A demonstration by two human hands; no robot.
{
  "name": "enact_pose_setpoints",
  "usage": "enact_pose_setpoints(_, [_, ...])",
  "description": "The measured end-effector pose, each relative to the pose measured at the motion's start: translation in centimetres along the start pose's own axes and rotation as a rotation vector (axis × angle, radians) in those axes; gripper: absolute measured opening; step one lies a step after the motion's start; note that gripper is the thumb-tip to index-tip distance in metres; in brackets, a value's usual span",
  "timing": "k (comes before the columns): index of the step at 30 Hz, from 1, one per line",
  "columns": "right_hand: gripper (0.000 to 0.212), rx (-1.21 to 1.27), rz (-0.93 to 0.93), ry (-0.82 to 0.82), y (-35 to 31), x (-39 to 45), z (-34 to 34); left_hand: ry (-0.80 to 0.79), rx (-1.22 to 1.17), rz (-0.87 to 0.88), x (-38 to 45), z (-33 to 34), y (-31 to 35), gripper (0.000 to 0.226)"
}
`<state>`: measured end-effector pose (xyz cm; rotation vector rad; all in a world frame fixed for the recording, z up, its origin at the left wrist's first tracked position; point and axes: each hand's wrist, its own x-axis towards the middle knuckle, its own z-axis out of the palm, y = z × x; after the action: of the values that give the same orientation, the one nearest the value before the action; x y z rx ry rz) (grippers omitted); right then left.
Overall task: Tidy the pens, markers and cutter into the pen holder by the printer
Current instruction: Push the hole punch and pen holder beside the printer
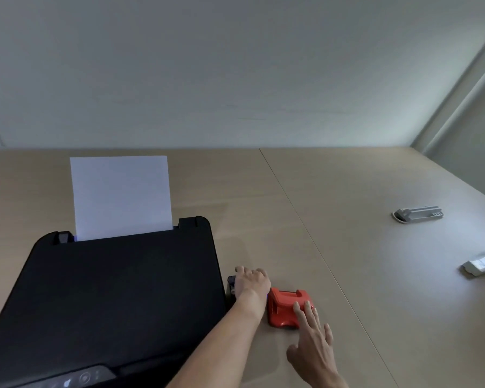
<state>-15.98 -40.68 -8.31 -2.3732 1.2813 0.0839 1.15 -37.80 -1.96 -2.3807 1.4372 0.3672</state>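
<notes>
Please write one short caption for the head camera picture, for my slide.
Beside the black printer, the left hand covers a small dark object while the right hand touches a red holder.

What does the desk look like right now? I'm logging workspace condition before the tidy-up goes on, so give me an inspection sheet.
Surface: tan desk with a seam running back to the wall.
Job's things: small black item by the printer, mostly hidden; no pens or markers seen.
Clutter: red object; grey object far right; crumpled white item at right edge.
Grippers: left hand over the black item, grip unclear; right hand open, fingertips on the red object.
Cables: nothing seen.
Surroundings: white paper upright in the printer's feed; plain wall behind.
</notes>
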Motion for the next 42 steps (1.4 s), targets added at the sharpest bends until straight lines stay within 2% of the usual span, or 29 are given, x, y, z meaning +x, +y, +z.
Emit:
enact_pose_setpoints(9, [0.098, -0.031, -0.101, -0.117, -2.9, 4.0, -0.7, 0.047, -0.072, -0.081, 1.6, -0.1, -1.6, 0.060])
enact_pose_setpoints(20, [0.095, -0.110, -0.144, -0.134, -4.2, 6.0, -1.4, 0.037, -0.103, -0.219, 3.2, 0.2, -2.0, 0.059])
enact_pose_setpoints(30, [0.100, -0.106, -0.158, -0.126, -5.6, 7.2, -1.2, 0.073, -0.165, -0.235, 4.3, 0.5, -3.4, 0.060])
enact_pose_setpoints(35, [0.103, -0.061, -0.109, -0.128, -6.9, 7.2, -1.2, 0.061, -0.174, -0.243, 4.6, 0.7, -3.5, 0.057])
enact_pose_setpoints(38, [0.100, -0.085, -0.077, -0.159, -7.1, 7.5, -1.7, 0.112, -0.178, -0.249, 4.1, 0.8, -3.4, 0.056])
enact_pose_setpoints(42, [0.100, -0.113, -0.080, -0.204, -7.5, 7.7, -2.8, 0.232, -0.216, -0.239, 2.2, 1.4, -3.2, 0.072])
